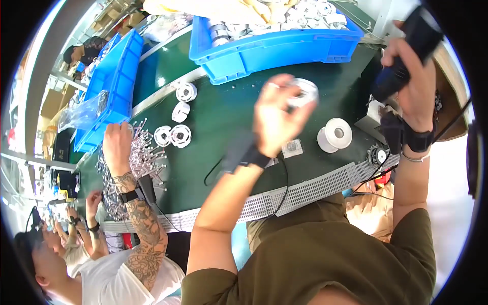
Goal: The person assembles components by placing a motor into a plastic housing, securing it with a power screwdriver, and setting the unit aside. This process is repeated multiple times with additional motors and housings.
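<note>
My left hand (278, 114) holds a round white plastic housing (308, 91) above the green table, its fingers curled around the near side; both are blurred by motion. At the right, my right hand (418, 84) is raised and wrapped around a chunky black handheld tool (406, 56), whose exact kind I cannot make out. A white spool-shaped part (328, 140) stands on the table between my two hands. Below my left hand lies a small pale square piece (292, 148).
A blue crate (284, 51) full of white parts stands at the back. Several white round housings (181, 135) sit to the left, near a heap of wires (145, 157) by a co-worker's hand (117, 145). A grey slotted strip (305, 188) lines the near edge; a box (452, 101) stands far right.
</note>
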`<state>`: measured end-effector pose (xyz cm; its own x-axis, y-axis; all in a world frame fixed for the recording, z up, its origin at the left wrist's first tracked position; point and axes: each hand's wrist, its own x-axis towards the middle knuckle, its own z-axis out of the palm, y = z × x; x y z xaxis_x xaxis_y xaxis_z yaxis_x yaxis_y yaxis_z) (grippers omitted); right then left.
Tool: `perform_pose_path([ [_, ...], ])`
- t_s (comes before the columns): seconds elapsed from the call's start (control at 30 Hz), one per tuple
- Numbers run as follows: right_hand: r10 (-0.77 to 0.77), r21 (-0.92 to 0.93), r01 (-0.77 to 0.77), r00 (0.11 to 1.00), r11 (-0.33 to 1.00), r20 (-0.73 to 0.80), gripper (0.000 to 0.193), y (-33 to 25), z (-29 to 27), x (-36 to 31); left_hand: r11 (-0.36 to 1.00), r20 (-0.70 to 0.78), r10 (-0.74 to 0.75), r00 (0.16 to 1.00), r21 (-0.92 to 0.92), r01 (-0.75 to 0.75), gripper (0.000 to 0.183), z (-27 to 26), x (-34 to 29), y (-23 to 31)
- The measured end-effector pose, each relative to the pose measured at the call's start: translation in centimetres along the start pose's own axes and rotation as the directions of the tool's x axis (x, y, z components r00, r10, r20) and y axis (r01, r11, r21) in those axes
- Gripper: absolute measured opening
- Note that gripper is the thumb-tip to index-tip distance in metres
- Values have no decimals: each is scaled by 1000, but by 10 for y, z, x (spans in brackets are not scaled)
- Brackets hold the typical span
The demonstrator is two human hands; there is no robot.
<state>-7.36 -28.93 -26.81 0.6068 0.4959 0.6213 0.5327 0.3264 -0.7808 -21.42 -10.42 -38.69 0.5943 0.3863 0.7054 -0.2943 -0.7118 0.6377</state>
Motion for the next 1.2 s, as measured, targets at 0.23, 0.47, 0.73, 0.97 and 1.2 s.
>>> perform_pose_path([
  [0.23,124,-8,-124,989,992,-76,35,45,14,0,691,-85,78,993,723,7,33,-141,-10,-91],
  [0.47,58,-17,-58,998,998,-20,40,41,16,-4,10,160,-207,965,987,-162,33,-168,2,-150],
  [0.73,111,-163,-130,987,978,-120,31,29,27,1,-3,37,-430,902,999,-42,45,-239,7,-156],
  [0.97,27,-98,-53,969,994,-248,46,41,30,-1,574,-107,-11,994,814,94,32,-183,26,-82],
  [1.2,-33,-141,7,982,990,-185,55,32,47,-78,761,437,107,893,542,-356,36,-38,-8,-64],
])
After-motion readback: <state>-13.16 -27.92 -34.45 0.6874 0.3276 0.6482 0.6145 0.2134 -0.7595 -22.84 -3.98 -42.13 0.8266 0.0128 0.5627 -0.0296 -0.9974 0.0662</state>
